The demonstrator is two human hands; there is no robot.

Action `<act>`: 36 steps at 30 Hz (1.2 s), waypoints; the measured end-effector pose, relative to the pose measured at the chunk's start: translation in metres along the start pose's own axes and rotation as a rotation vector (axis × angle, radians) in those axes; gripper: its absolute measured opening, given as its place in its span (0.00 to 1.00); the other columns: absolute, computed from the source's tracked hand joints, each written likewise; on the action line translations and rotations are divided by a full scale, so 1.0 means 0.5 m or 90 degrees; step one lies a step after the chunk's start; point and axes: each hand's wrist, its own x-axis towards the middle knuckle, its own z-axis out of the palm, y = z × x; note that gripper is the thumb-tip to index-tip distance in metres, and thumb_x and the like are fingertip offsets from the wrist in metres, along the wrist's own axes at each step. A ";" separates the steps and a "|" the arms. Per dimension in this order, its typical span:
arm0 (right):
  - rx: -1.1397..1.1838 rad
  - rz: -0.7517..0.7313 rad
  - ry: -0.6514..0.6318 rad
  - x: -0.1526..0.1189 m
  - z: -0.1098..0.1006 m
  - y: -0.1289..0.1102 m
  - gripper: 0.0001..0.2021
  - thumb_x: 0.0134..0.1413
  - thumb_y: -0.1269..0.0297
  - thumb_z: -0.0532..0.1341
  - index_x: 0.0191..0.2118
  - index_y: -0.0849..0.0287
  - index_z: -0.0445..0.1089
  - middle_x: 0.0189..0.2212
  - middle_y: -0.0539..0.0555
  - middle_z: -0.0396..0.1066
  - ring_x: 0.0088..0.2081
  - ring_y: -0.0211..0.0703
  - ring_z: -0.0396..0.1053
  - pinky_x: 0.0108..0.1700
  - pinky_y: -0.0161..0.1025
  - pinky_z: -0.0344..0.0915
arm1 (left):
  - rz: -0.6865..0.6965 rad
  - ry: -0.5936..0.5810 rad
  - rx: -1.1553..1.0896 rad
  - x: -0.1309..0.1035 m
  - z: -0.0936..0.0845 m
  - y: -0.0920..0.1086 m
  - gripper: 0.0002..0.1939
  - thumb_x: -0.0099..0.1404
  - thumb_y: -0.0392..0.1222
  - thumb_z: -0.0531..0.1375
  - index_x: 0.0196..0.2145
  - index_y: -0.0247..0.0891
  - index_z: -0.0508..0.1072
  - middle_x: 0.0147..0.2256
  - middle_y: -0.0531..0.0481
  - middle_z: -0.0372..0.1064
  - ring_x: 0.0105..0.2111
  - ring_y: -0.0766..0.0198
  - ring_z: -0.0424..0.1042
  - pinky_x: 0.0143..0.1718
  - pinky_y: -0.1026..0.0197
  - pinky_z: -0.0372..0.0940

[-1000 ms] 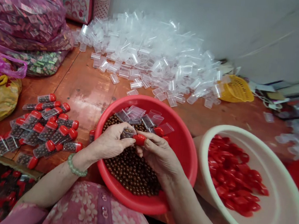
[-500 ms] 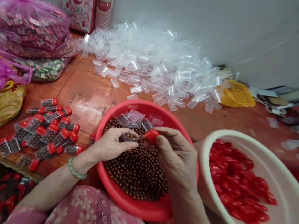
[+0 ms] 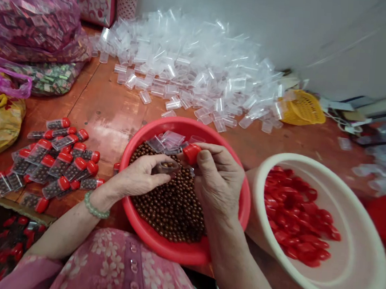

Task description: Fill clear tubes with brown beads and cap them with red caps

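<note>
My left hand (image 3: 147,172) grips a small clear plastic case (image 3: 167,165), its open mouth showing brown balls inside. Pinched between the thumb and fingers of my right hand (image 3: 219,173) is a red cap (image 3: 191,153), held apart from the case, a little above and to its right. Both hands are over a red basin (image 3: 168,249) full of shiny brown balls (image 3: 170,216). Several clear cases (image 3: 171,139) lie on the balls at the basin's far side. To the right, a cream basin (image 3: 364,260) holds many loose red caps (image 3: 297,215).
Filled, red-capped cases (image 3: 59,163) lie piled on the table at left. A large heap of clear cases (image 3: 198,73) spreads along the wall beside a yellow basket (image 3: 304,108). Pink plastic bags (image 3: 35,21) stand at far left. More capped cases (image 3: 13,246) lie below the table edge.
My right hand has lifted the red cap slightly and turned it. The case stays in my left hand. The whole view has shifted a little, with things appearing higher and further left.
</note>
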 end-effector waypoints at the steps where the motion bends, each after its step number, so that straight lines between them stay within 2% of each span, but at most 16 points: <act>1: 0.024 0.008 0.016 -0.001 0.002 -0.001 0.12 0.61 0.53 0.57 0.44 0.53 0.69 0.39 0.53 0.75 0.41 0.43 0.74 0.45 0.43 0.71 | 0.002 0.013 0.001 0.000 -0.001 0.001 0.15 0.59 0.28 0.59 0.44 0.35 0.73 0.38 0.50 0.72 0.40 0.65 0.70 0.49 0.57 0.63; 3: 0.081 0.032 0.042 -0.002 0.008 -0.007 0.11 0.58 0.54 0.61 0.42 0.53 0.71 0.37 0.52 0.76 0.39 0.42 0.75 0.43 0.42 0.71 | 0.007 0.036 0.001 0.001 -0.002 0.003 0.15 0.58 0.27 0.59 0.43 0.35 0.74 0.37 0.50 0.72 0.39 0.65 0.70 0.49 0.57 0.63; 8: 0.125 0.056 0.020 -0.004 0.017 -0.026 0.11 0.55 0.54 0.64 0.40 0.53 0.71 0.34 0.51 0.76 0.36 0.43 0.76 0.41 0.43 0.73 | -0.028 0.004 -0.065 -0.001 0.004 0.012 0.15 0.56 0.27 0.61 0.42 0.33 0.75 0.36 0.50 0.73 0.37 0.66 0.71 0.47 0.57 0.66; 13: 0.078 0.023 0.028 -0.005 0.025 -0.035 0.10 0.55 0.55 0.64 0.38 0.54 0.72 0.34 0.51 0.77 0.36 0.42 0.76 0.41 0.41 0.73 | -0.040 0.007 -0.094 -0.002 0.009 0.017 0.13 0.55 0.26 0.60 0.39 0.33 0.76 0.30 0.53 0.71 0.32 0.68 0.70 0.44 0.59 0.66; 18: 0.070 -0.010 0.031 -0.002 0.034 -0.036 0.07 0.55 0.59 0.65 0.37 0.55 0.73 0.33 0.50 0.78 0.35 0.40 0.76 0.41 0.39 0.73 | 0.000 0.036 -0.076 0.001 0.009 0.009 0.10 0.55 0.26 0.61 0.35 0.32 0.75 0.30 0.54 0.71 0.31 0.70 0.68 0.42 0.63 0.63; 23: 0.025 -0.037 0.029 -0.002 0.031 -0.026 0.05 0.54 0.62 0.66 0.37 0.55 0.75 0.32 0.49 0.78 0.33 0.39 0.75 0.38 0.38 0.72 | -0.017 0.015 -0.109 0.004 0.009 0.005 0.08 0.54 0.27 0.60 0.34 0.32 0.73 0.28 0.53 0.70 0.30 0.70 0.68 0.39 0.62 0.64; 29: -0.078 -0.077 -0.005 0.001 0.024 -0.023 0.04 0.54 0.64 0.66 0.37 0.54 0.76 0.29 0.48 0.78 0.30 0.38 0.74 0.34 0.36 0.71 | -0.031 0.003 -0.101 0.003 0.009 0.005 0.10 0.57 0.27 0.58 0.38 0.30 0.71 0.27 0.54 0.67 0.27 0.71 0.67 0.34 0.64 0.64; 36: -0.152 -0.081 -0.065 0.007 0.008 -0.028 0.04 0.57 0.64 0.63 0.36 0.55 0.75 0.29 0.49 0.77 0.30 0.37 0.73 0.33 0.35 0.69 | -0.070 -0.017 -0.072 0.004 0.010 0.010 0.09 0.58 0.24 0.57 0.37 0.31 0.69 0.26 0.55 0.67 0.25 0.72 0.67 0.31 0.66 0.63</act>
